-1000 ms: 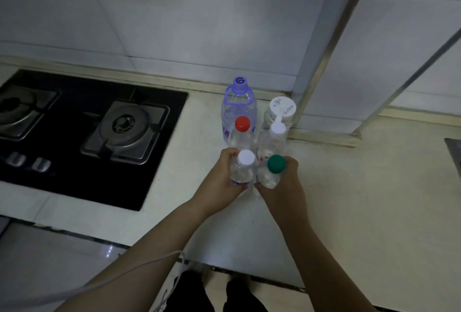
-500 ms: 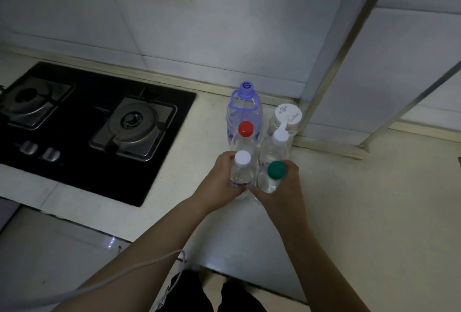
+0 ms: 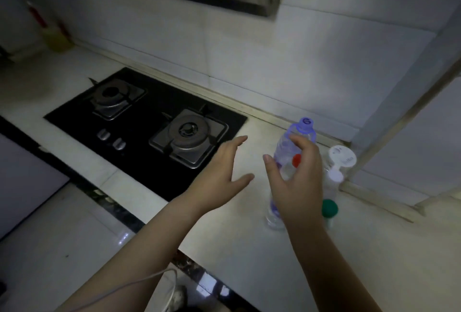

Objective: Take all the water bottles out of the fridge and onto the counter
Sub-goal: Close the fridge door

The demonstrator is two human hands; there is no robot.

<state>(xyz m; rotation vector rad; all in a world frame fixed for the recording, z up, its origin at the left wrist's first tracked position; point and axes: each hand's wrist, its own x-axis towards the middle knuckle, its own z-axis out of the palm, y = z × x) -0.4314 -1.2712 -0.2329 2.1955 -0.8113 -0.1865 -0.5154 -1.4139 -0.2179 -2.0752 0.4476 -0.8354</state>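
Pale stone bench [image 3: 249, 249] runs under a white tiled wall, and the water bottles stand on it in a tight cluster near the back right corner. Tallest is a clear bottle with a purple cap and handle [image 3: 306, 123], next to the wall strip. Beside it stands a bottle with a wide white flip lid [image 3: 341, 157]; a red-capped bottle [image 3: 296, 160] shows between the fingers in front of it. Nearest the bench's front edge are a green-capped bottle [image 3: 329, 208] and a clear bottle with a purple label [image 3: 274, 214], its top hidden by the hand. All stand upright and hold clear liquid.

Right hand [image 3: 296, 184] hovers before the cluster, its grip open, fingers curled and holding nothing. Left hand [image 3: 219, 174] is spread flat and empty over bare bench between the bottles and the black gas hob [image 3: 139, 122]. Open bench lies to the right and front of the cluster.
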